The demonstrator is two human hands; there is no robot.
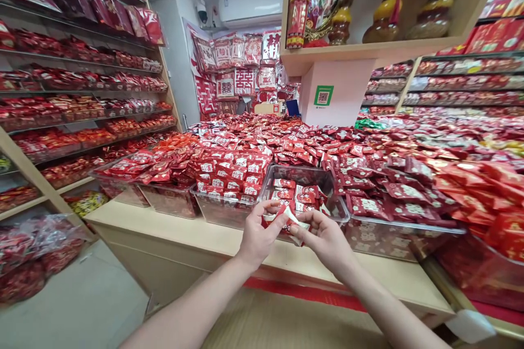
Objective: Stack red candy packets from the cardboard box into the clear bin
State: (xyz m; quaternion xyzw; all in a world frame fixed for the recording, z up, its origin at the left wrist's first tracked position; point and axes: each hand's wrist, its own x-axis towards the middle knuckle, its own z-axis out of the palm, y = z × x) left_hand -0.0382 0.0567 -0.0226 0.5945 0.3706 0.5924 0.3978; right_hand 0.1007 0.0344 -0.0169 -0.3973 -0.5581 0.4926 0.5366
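A red-and-white packet [290,217] is held between the left hand [258,233] and right hand [326,235], over the near side of a clear tub [305,174] on the bench [225,241]. The fingers of each hand pinch one side of it. The wrapper is probably light, thin and rather slick; its contents, hidden here, may be fragile. The edges seem the safest hold, with little pressure at the middle.

Left hand [258,234] and right hand [329,237] kinda block parts of the packet [290,215], and that plastic bag [36,245] gets chopped by the left edge.
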